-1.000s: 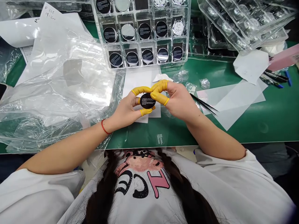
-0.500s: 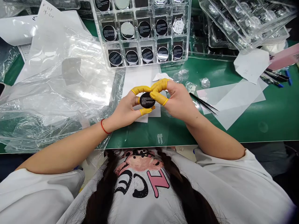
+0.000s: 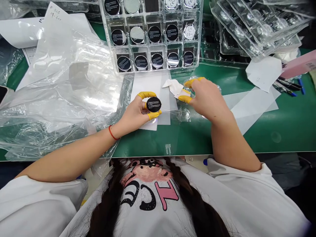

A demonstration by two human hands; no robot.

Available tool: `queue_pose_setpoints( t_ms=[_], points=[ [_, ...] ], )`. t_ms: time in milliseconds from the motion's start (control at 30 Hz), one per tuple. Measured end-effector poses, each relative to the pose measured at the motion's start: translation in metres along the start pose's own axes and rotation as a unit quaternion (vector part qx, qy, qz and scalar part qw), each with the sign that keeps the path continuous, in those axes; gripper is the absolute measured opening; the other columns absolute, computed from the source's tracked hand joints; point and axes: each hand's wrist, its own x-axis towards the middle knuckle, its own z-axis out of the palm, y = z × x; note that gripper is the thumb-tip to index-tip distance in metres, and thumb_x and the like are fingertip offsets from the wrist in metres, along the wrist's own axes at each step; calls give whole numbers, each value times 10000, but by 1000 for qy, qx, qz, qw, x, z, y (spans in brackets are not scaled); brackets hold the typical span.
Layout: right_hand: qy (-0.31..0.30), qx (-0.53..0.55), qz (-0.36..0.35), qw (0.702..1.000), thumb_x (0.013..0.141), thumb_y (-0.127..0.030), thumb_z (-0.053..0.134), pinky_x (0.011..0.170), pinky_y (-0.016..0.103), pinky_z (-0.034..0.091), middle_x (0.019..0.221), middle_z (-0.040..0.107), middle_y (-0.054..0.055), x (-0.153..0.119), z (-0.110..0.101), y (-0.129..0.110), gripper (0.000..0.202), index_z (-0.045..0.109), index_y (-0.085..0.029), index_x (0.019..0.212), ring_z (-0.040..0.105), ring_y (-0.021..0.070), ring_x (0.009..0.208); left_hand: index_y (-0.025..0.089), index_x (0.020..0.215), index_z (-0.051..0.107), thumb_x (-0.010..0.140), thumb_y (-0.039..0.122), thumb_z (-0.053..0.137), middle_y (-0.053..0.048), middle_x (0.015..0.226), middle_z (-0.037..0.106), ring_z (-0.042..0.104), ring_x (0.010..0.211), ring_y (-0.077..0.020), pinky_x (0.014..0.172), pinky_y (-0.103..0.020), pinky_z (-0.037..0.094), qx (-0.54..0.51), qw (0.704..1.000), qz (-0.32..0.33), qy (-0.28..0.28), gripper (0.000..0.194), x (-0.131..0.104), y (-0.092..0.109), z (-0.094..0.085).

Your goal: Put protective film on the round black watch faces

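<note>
Rightward to the white tissue went my right hand, its grip unclear to me; my left hand pinches the black disc by its rim over paper, likely sparing the printed face.

Head view of a green work table. The left hand, wearing yellow finger covers and a red wrist cord, pinches a black lettered disc by its edge above white sheets. To the right, the right hand reaches a crumpled white tissue; whether its fingers grip the tissue is unclear. Far centre: a clear compartmented tray of round discs. Left: loose clear plastic bags. Far right: stacked clear trays, with a pink box and pens nearer.
</note>
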Motion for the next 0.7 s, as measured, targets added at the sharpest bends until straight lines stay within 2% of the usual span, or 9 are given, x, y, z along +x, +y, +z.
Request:
queue_pose_setpoints(
  t_ms=[67,167,267,333,367,433,533,600,700],
  points=[
    [-24,-34,43,998,796,-317,709,779,488,499,942,606,125,3,8,18,314,632,-139,1043,598,290,873,200,1220,439,743,193,775,-13,878,726,756,896,-199,816,-329,594,5,1000,-4,0,583,1,-2,-1],
    [-25,-4,49,998,790,-351,705,703,413,500,851,552,60,6,13,31,205,600,-185,848,516,177,700,210,1215,434,743,193,771,-6,876,719,754,861,-192,779,-328,589,14,1000,2,2,581,2,-3,-2],
    [39,35,63,997,871,-301,581,707,400,487,866,557,72,4,5,20,164,536,-200,750,518,187,746,214,1203,434,743,215,774,1,856,707,744,819,-186,735,-320,575,30,1000,3,6,573,2,-4,-1],
    [125,81,26,989,934,-305,483,776,430,490,962,589,91,-4,-1,2,142,561,-212,859,558,233,885,216,1207,431,748,228,771,2,845,704,736,804,-181,720,-315,565,32,999,4,-2,570,2,-5,-1],
    [155,109,-15,982,958,-322,453,811,440,487,1005,602,91,-9,-1,-9,157,573,-221,942,566,242,938,214,1205,433,749,227,769,2,846,701,729,789,-173,708,-308,559,30,999,6,-6,566,2,-5,-1],
    [159,150,-120,968,988,-356,432,840,432,480,1016,632,78,-20,5,-31,205,582,-238,1064,578,232,942,202,1185,451,740,211,767,2,858,688,702,751,-145,667,-275,537,26,999,18,-6,546,3,-4,-1],
    [136,124,-222,957,993,-340,435,756,393,458,907,645,78,-29,26,-53,213,605,-218,1034,557,223,842,187,1140,495,717,181,769,6,899,655,642,727,-96,624,-221,485,36,998,47,6,503,3,-3,0],
    [146,88,-230,958,997,-330,401,715,383,429,860,623,86,-25,40,-56,232,594,-203,981,534,230,819,185,1124,509,717,170,761,13,895,643,610,713,-79,611,-207,457,48,997,51,9,479,3,-4,-1],
    [172,74,-217,958,995,-310,365,720,383,409,906,608,99,-8,51,-51,222,557,-197,991,530,239,860,194,1164,497,744,204,755,29,820,625,581,680,-85,600,-218,438,62,997,41,3,493,5,-8,-2]
  ],
)
